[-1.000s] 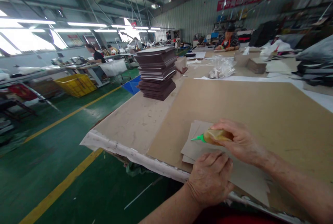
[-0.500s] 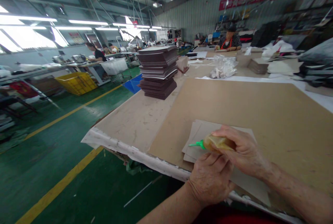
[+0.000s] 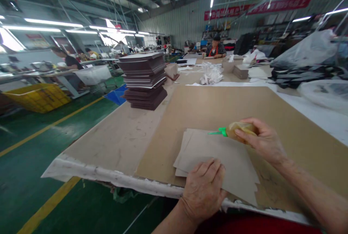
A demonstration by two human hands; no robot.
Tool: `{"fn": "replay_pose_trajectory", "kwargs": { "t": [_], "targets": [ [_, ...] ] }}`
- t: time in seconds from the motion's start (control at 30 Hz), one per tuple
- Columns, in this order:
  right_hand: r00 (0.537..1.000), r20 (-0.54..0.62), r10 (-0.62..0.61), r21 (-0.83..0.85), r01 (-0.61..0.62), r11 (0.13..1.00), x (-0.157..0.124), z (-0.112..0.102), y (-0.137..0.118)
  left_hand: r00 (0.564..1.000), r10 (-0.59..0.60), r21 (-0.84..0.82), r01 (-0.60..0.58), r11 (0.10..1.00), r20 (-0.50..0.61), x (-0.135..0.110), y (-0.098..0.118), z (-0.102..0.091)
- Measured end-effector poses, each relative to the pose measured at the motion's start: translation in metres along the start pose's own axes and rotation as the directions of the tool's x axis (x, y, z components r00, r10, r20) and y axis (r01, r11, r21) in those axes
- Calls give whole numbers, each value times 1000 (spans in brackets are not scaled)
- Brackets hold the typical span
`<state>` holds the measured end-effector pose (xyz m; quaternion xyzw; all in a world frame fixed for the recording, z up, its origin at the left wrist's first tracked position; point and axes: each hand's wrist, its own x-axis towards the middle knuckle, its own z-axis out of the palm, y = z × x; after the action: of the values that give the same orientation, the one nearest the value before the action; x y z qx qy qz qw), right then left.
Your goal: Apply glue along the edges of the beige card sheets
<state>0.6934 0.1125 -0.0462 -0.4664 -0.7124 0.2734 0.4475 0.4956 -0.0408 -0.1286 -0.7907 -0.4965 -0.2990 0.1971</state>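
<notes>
In my right hand (image 3: 265,138) is a soft, yellowish squeeze bottle (image 3: 240,131) with a green nozzle. The fingers are closed around the bottle, and its nozzle points left over the far part of some grey-brown cardboard sheets (image 3: 233,167). These sheets lie loosely fanned on top of each other near the table's front edge. My left hand (image 3: 205,187) rests palm down on their near side, fingers stretched forward and lying on the top sheet. Whether any glue lies on the top sheet I cannot tell.
Under the sheets is a large brown board (image 3: 212,107) on the covered table (image 3: 108,147). A tall stack of dark brown panels (image 3: 144,82) stands at the left. Crumpled clear plastic (image 3: 211,74) lies farther back, and plastic bags (image 3: 307,51) at right. A co-worker (image 3: 215,48) sits beyond.
My right hand has lifted the bottle away from my left hand, up and to the right. My left hand now lies apart on the sheets. The view has turned right.
</notes>
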Motion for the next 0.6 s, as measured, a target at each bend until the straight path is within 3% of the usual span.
{"fn": "replay_pose_trajectory", "kwargs": {
  "t": [0.37, 0.6],
  "targets": [
    [946, 204, -251, -73, 270, 960, 19, 43, -17, 1000, -15, -28, 15, 999, 11, 0, -1, 0],
    [893, 352, -281, -156, 352, 923, 30, 23, -44, 999, -16, -48, 19, 999, 50, 4, -2, -5]
  ]
}}
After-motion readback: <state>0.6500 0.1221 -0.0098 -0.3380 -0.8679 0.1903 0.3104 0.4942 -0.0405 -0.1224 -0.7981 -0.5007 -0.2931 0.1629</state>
